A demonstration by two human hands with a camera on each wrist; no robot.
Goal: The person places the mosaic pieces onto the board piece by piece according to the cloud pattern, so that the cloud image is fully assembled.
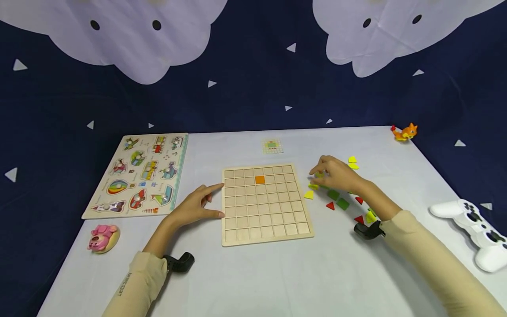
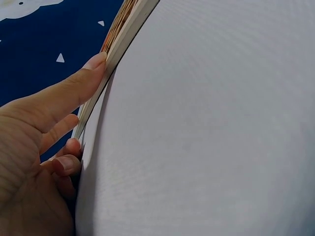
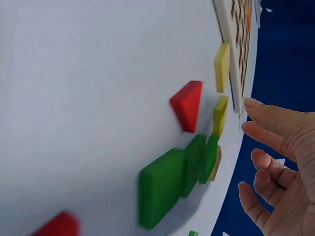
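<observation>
A wooden grid board (image 1: 267,241) lies in the middle of the table, with one orange square tile (image 1: 259,179) in an upper cell. At its left edge, my left hand (image 1: 194,204) touches the frame with thumb and index finger; the left wrist view shows the thumb (image 2: 91,69) on the rim. To the right of the board, my right hand (image 1: 336,174) hovers over loose pieces. Its fingertips (image 3: 253,103) have nothing between them. Below it lie green squares (image 3: 162,184), yellow pieces (image 3: 220,115) and red triangles (image 3: 188,105).
A small pattern card (image 1: 272,146) lies behind the board. On the left are a picture puzzle (image 1: 136,176) and a pink toy (image 1: 104,238). A white game controller (image 1: 475,231) lies at the right edge, and an orange figurine (image 1: 405,132) stands at the back right corner.
</observation>
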